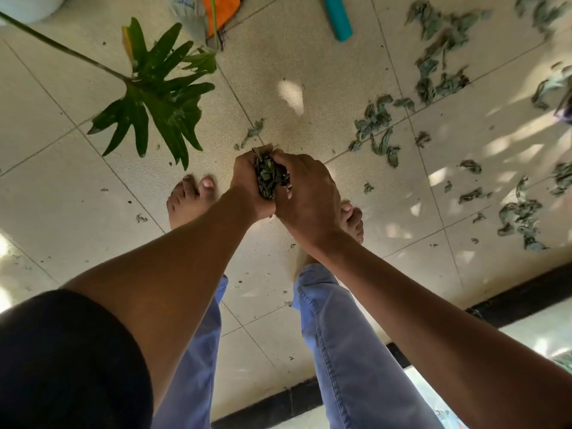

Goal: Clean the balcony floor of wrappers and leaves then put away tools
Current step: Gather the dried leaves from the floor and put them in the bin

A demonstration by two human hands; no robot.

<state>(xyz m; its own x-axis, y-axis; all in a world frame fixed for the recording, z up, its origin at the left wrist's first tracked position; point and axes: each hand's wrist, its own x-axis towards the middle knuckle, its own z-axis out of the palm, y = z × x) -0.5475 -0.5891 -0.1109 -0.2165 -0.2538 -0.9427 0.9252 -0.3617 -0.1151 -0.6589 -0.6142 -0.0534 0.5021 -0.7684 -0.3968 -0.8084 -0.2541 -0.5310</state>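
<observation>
Dull green and curled dry, the handful of leaves [269, 178] sits pressed between both hands, held above the tiled floor [325, 72] in front of the person's bare feet. The left hand [247, 187] cups the bundle from one side, its fingers curled round it; the right hand [305, 193] closes over the other side, its fingers wrapped on the same clump. A few tips stick out at the top of the grip.

More scattered leaves [439, 57] lie across the tiles to the right and further ahead, in loose patches, with small crumbs around the feet. A teal handle [337, 18] lies on the floor at the top, probably one of the tools, and something orange [221, 9] lies near it; what that is I cannot tell. A broad living plant leaf [158, 97] hangs in from the left.

The step looks like carrying a gathered handful to be dumped. Doing it well likely means keeping both palms tight so brittle pieces do not sift out below, moving level and unhurried, and releasing only once over a bin or bag, none of which is in view. Much of the floor is yet to be cleared.
</observation>
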